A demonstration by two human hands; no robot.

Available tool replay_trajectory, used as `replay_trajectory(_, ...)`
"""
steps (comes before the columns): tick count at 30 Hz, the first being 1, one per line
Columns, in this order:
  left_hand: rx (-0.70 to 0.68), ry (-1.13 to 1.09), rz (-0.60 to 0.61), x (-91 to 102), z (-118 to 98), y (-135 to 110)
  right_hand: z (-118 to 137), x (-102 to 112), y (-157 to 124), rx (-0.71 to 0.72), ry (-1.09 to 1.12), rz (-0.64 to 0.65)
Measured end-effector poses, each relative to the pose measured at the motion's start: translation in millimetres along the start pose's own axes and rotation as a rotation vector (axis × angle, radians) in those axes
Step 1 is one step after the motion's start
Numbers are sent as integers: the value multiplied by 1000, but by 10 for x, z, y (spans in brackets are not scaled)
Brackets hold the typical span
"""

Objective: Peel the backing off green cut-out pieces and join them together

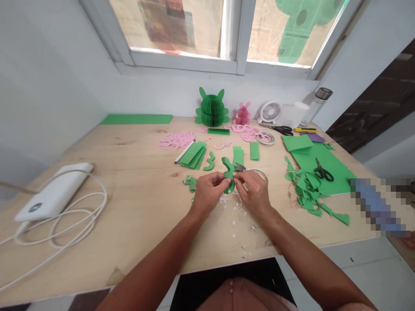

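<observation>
A curved green paper cutout is held over the table in front of me. My left hand is closed on it, thumb and fingers pinching its left side. My right hand is also closed, its fingertips pinched at the cutout's right edge; any smaller piece between them is too small to see. Just behind the right fingers lie small scissors and a tape roll, partly hidden. Another wavy green cutout rests to the left, and more green cutouts with white strips lie beside my left hand. White scraps are scattered below.
Folded green papers, pink cutouts and a second tape roll lie further back. Green and pink honeycomb figures stand by the wall near a fan. Rightward are green scraps and black scissors; leftward, a cabled white box.
</observation>
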State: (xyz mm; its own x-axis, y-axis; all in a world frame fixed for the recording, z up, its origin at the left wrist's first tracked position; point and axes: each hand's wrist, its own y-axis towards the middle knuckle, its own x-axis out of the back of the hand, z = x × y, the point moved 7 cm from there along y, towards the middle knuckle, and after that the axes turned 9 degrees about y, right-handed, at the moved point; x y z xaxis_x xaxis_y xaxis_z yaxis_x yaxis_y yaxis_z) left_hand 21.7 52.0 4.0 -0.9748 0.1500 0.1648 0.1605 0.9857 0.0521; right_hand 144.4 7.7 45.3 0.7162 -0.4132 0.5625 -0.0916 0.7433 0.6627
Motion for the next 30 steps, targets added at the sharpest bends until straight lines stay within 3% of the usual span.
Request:
replay_trajectory(15, 47, -65, 6, -19, -13, -3, -10, 1, 1, -39, 40, -8)
replay_trajectory(30, 109, -113, 4, -21, 47, 7, 20, -8, 7, 27, 11, 5)
